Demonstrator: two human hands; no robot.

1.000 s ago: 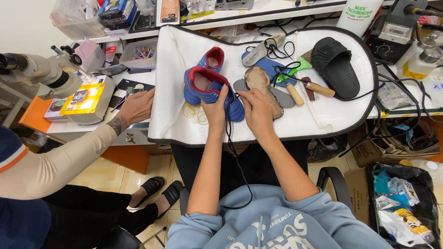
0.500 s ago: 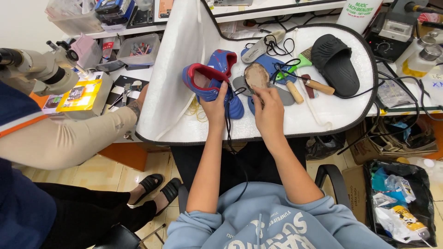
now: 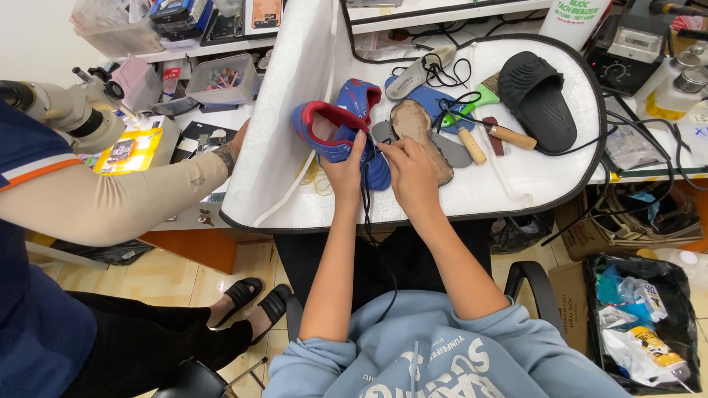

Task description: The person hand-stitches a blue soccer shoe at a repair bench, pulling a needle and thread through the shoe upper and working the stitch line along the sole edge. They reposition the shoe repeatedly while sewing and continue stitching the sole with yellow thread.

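Observation:
A blue shoe with a red lining (image 3: 332, 133) lies on the white work board (image 3: 516, 188). My left hand (image 3: 345, 168) holds its near side, fingers on the opening. My right hand (image 3: 410, 171) pinches a black lace (image 3: 366, 199) just beside the shoe; the lace hangs down over the board's front edge toward my lap. A second blue and red shoe (image 3: 360, 98) lies right behind the first. A worn brown insole (image 3: 417, 131) rests by my right hand's fingertips.
A black slide sandal (image 3: 538, 99), wooden-handled tools (image 3: 509, 136), a green brush (image 3: 483, 92) and a grey insole (image 3: 419, 70) lie on the board. Another person's sleeved arm (image 3: 125, 199) reaches across the cluttered left bench near a microscope (image 3: 74, 110). A bag of rubbish (image 3: 638, 324) sits at lower right.
My right hand has come off the brown insole and moved left to the shoe, taking the black lace. The other person has leaned further into view on the left.

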